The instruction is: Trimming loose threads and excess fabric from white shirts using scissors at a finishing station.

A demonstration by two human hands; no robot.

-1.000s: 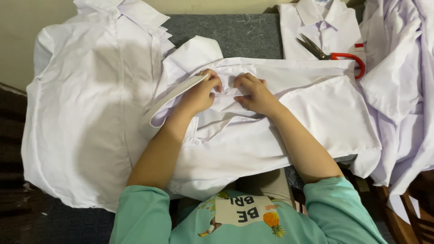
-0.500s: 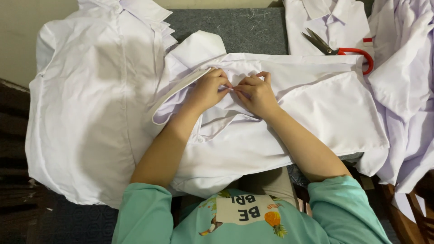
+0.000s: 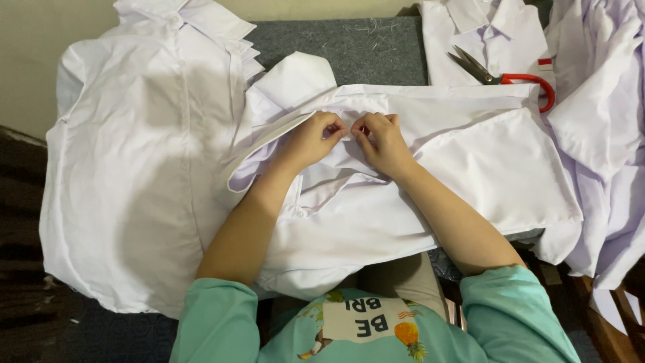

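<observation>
One white shirt under two hands: left hand, right hand.

Your left hand and right hand pinch the white shirt at its middle, fingertips nearly touching. A stack of white shirts lies left. Red-handled scissors rest on another shirt on the grey table.

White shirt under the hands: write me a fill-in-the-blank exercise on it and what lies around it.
1. Both hands pinch the ____ shirt on the table.
2. The left hand and right hand sit ____ together at the fabric.
3. The scissors have ____ handles.
4. The table top is ____.

Missing words: white; close; red; grey
</observation>
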